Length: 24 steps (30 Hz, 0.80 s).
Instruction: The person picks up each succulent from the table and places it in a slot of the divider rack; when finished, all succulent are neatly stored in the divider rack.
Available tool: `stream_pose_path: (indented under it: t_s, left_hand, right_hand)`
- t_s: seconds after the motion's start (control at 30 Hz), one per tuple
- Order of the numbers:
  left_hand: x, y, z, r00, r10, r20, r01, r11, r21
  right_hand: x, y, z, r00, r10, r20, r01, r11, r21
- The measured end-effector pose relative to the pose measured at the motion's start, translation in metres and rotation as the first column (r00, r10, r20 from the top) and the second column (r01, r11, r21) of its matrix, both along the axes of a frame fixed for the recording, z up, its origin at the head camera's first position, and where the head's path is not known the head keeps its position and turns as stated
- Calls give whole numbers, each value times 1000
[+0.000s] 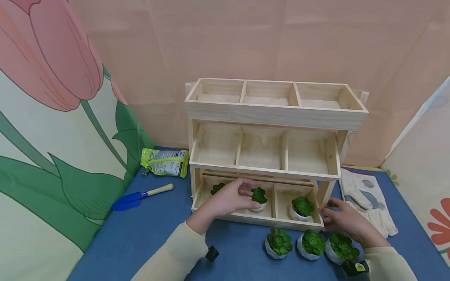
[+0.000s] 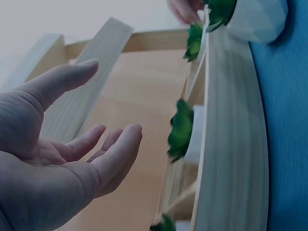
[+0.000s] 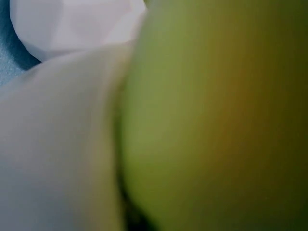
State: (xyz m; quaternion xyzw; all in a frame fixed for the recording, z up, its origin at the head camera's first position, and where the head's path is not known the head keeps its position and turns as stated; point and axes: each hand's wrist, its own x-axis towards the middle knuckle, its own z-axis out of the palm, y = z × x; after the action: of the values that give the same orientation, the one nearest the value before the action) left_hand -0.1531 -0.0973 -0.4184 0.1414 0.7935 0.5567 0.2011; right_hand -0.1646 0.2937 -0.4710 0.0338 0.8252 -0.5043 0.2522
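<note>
A three-tier wooden planter shelf (image 1: 277, 113) stands on the blue surface. Over its bottom tier is my left hand (image 1: 232, 197), fingers loosely bent beside a potted succulent (image 1: 259, 196) in the middle compartment. The left wrist view shows that palm (image 2: 53, 168) holding nothing, apart from the plants. Another succulent (image 1: 217, 188) in the left compartment is partly hidden by this hand, and one more (image 1: 302, 207) sits in the right compartment. My right hand (image 1: 348, 222) touches the bottom tier's right end with its fingers. Blurred green leaves (image 3: 216, 115) fill most of the right wrist view.
In front of the shelf stand three succulents in white faceted pots (image 1: 278, 242), the rightmost by my right wrist. To the left lie a blue trowel (image 1: 140, 198) and a green packet (image 1: 165, 162). White gloves (image 1: 367, 199) lie at right. The upper tiers have three compartments each.
</note>
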Motion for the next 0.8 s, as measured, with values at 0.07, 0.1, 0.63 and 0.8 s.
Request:
stream_pose_path:
  t_s: [0.07, 0.1, 0.63, 0.8]
  left_hand:
    - [2, -8, 1, 1000, 18, -5, -18, 1000, 2]
    - [3, -13, 1, 1000, 26, -11, -26, 1000, 2]
    - [13, -86, 3, 977, 214, -16, -214, 977, -15]
    - [16, -109, -1, 966, 257, -6, -257, 966, -2]
  right_hand:
    - [0, 0, 0, 1000, -2, 3, 2, 1000, 1]
    - [0, 0, 0, 1000, -4, 6, 4, 1000, 0]
    - [-1, 0, 1, 1000, -2, 8, 2, 1000, -4]
    - [0, 0, 1, 1000, 1, 6, 0, 1000, -7]
